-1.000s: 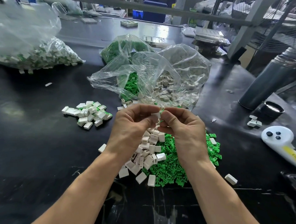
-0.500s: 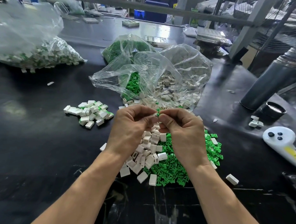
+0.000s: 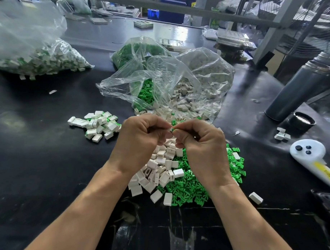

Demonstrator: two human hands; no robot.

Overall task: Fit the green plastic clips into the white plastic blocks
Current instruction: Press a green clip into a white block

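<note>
Above the mixed heap of loose white plastic blocks and green plastic clips, two hands meet: the left hand pinches one white block, the right hand pinches one green clip against it. Beyond the heap lie three clear plastic bags.

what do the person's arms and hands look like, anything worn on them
Both forearms are bare up to the frame edge, with no sleeves in sight. The left hand and right hand wear no gloves, and no rings, watch or wristband show on the sides facing the camera. Nails look short and unpainted.
</note>
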